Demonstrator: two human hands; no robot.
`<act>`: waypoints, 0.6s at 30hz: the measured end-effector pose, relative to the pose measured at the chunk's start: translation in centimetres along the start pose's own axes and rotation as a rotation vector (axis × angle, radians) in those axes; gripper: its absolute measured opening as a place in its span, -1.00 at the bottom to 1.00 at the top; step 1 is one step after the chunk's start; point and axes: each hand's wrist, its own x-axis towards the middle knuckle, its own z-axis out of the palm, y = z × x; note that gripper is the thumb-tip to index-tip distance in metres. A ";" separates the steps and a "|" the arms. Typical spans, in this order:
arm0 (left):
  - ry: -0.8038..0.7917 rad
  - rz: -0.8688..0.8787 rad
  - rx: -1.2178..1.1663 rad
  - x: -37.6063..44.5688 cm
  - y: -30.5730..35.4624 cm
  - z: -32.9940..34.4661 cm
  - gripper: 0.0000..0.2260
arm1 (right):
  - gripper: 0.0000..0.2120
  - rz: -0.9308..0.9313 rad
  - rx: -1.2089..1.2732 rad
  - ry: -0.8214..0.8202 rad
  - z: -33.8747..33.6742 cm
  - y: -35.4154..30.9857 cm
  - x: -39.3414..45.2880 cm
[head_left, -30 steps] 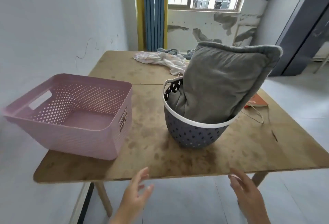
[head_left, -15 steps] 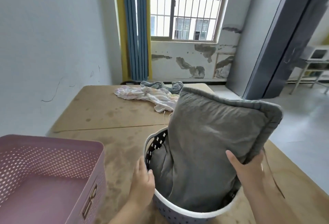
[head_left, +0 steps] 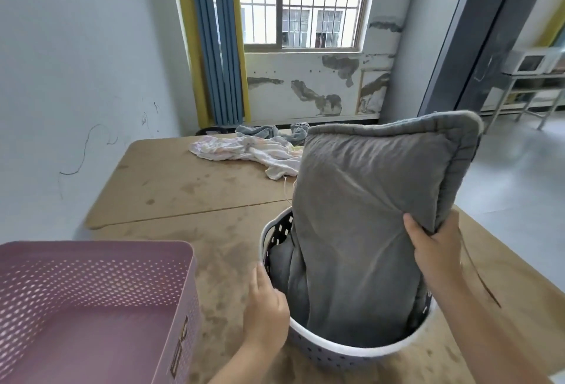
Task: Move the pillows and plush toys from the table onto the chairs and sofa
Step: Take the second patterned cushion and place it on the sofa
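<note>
A large grey pillow [head_left: 360,206] stands upright in a round purple basket with a white rim [head_left: 345,350] on the wooden table [head_left: 189,188]. My right hand [head_left: 434,246] grips the pillow's right edge, thumb on the front and fingers behind. My left hand [head_left: 266,313] holds the basket's left rim, fingers curled over it. The pillow's lower end sits inside the basket, and its top leans to the right.
An empty pink perforated crate [head_left: 91,307] stands at the near left of the table. Crumpled white and grey clothes [head_left: 253,151] lie at the far end. Beyond are a barred window, blue and yellow curtains, and a dark cabinet [head_left: 477,41] at the right.
One second ago both hands hung free below the table edge. They have since come up: the right took hold of the pillow, the left the basket rim. The pillow has risen slightly.
</note>
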 end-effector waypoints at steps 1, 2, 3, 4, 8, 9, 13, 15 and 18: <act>0.001 -0.002 -0.014 0.0 -0.2 -0.1 -0.49 | -0.81 -0.001 0.037 0.003 0.3 -0.5 -0.1; 0.001 -0.005 -0.028 0.1 -0.3 -0.2 -0.48 | -0.83 -0.004 0.065 0.010 0.6 -0.9 -0.1; 0.003 -0.005 -0.044 0.2 -0.5 -0.3 -0.48 | -0.79 -0.010 0.089 0.023 0.9 -1.1 0.1; 0.005 -0.004 -0.060 0.2 -0.7 -0.3 -0.47 | -0.73 -0.011 0.115 0.039 1.2 -1.3 0.2; -0.001 -0.005 -0.094 0.0 -0.6 -0.1 -0.45 | -0.70 0.001 0.214 0.119 1.5 -1.8 1.2; 0.002 -0.007 -0.093 0.0 -0.4 0.0 -0.44 | -0.70 0.015 0.249 0.135 1.4 -2.0 1.6; 0.021 -0.048 -0.091 0.3 1.0 0.4 -0.42 | -0.70 0.083 0.361 0.189 1.3 -2.4 3.4; 0.034 -0.046 -0.068 0.4 1.6 0.7 -0.41 | -0.71 0.100 0.400 0.180 0.9 -2.1 4.5; 0.055 -0.078 0.012 -0.1 2.1 1.4 -0.42 | -0.72 0.138 0.473 0.135 -0.2 -1.2 6.6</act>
